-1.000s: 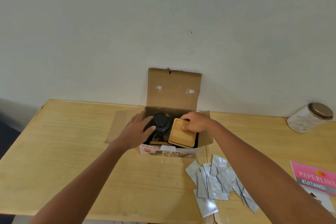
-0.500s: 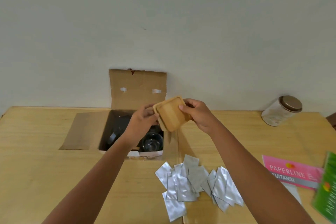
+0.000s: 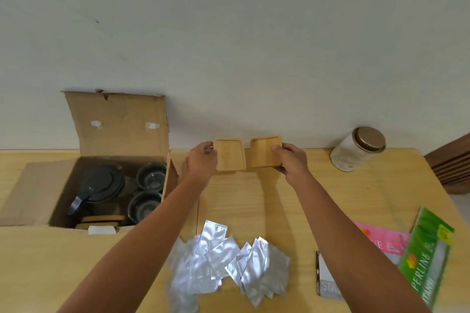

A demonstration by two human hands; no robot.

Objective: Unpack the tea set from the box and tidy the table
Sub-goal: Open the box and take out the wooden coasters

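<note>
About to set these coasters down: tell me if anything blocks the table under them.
Nothing visible does. The left hand and right hand each hold a coaster over bare table; the jar stands right, the box left.

Two bare forearms showing, no sleeves reaching into view. Left hand and right hand wearing nothing: no gloves, rings, watch or wristbands. Fingernails looking short and unpainted.

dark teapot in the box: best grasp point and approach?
Probably the teapot handle, from above. It juts toward the box's near-left corner, clear of the two cups on the right; the wide flat lid offers little to pinch, and the walls block side approaches.
</note>
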